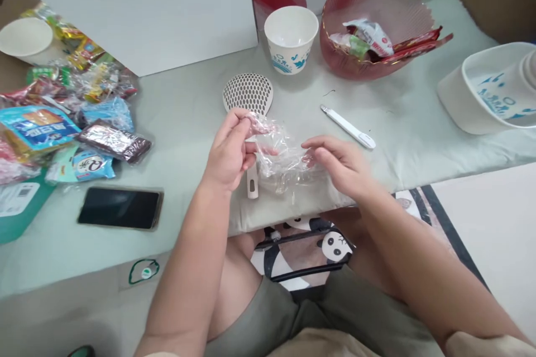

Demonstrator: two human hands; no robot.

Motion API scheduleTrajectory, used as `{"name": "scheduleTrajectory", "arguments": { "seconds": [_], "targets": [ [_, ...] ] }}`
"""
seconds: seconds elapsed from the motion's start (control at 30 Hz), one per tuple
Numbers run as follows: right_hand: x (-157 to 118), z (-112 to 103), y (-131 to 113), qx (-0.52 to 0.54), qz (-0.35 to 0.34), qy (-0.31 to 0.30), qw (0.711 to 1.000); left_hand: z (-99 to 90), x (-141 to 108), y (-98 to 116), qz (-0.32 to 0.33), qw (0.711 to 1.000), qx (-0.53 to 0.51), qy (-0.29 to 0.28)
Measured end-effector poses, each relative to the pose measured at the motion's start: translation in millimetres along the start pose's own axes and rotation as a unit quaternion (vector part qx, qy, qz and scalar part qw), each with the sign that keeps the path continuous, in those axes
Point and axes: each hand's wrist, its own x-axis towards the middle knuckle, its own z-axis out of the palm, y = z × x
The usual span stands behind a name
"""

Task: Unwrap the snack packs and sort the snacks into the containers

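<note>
Crumpled clear plastic film (278,150) stretches between my two hands above the table's front part. My left hand (231,150) pinches the film's left side between thumb and fingers. On the other side, my right hand (337,162) has its thumb and fingers closed near the film's right edge, and some film shows at the fingertips. Partly under the film and my left hand lies a white brush (248,92) with a perforated oval head, its handle toward me. A white utility knife (349,127) rests behind my right hand.
Packaged snacks (75,117) and a black phone (120,207) are at the left. A paper cup (291,39), a pink bowl (368,61) with wrappers and a white container (464,97) stand farther back and right. Boxes (188,5) line the rear.
</note>
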Motion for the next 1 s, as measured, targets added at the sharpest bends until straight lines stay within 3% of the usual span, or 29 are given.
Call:
{"name": "scheduleTrajectory", "arguments": {
  "seconds": [0.1,0.17,0.3,0.4,0.47,0.63,0.83,0.9,1.0],
  "targets": [
    [3.6,-9.8,-1.7,0.092,0.071,-0.152,0.981,-0.1,4.2,1.1,0.019,1.000,-0.007,0.010],
    [6.7,-13.0,-1.4,0.100,0.095,-0.203,0.969,2.4,5.6,0.1,0.030,0.999,-0.013,0.005],
    [6.6,-1.3,-1.4,0.151,0.064,-0.103,0.981,13.7,3.2,-4.8,0.011,1.000,-0.014,-0.024],
    [2.8,14.1,-3.1,0.164,0.077,-0.148,0.972,20.6,1.4,-7.5,-0.011,0.999,0.004,-0.045],
    [1.9,19.0,-4.1,0.140,0.094,-0.139,0.976,19.5,2.7,-8.3,-0.003,0.999,0.032,-0.043],
    [7.5,16.2,-3.0,0.159,0.094,0.025,0.982,0.3,7.1,-5.3,0.032,0.996,0.085,-0.011],
    [13.5,17.0,-3.2,0.222,0.077,0.109,0.966,-3.2,-4.2,3.0,-0.066,0.974,0.153,-0.150],
    [13.7,14.1,-4.4,0.228,0.079,0.128,0.962,-2.9,-5.5,1.7,-0.068,0.961,0.226,-0.147],
    [11.0,3.8,-4.9,0.222,0.076,0.160,0.959,-9.0,-4.4,-2.5,-0.039,0.958,0.269,-0.094]
  ]
}}
